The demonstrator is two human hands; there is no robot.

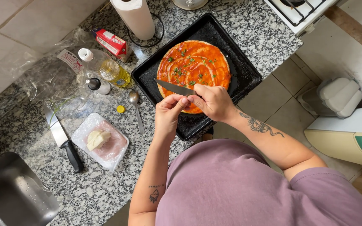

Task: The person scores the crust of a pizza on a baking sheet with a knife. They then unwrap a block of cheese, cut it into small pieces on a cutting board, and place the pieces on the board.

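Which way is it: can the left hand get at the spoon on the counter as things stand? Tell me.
Probably yes. The left hand hovers over the black tray edge, and the spoon lies just beside it on bare counter, nothing between. But its fingers seem busy at the knife.

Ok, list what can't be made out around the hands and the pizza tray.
Head view only:
- Whatever the left hand pinches: hidden by its fingers.
- Knife handle: covered by the right hand.
- Near edge of the pizza: hidden behind both hands.
- Front corner of the black tray: blocked by the arms.
- Stove: cut off by the top edge.
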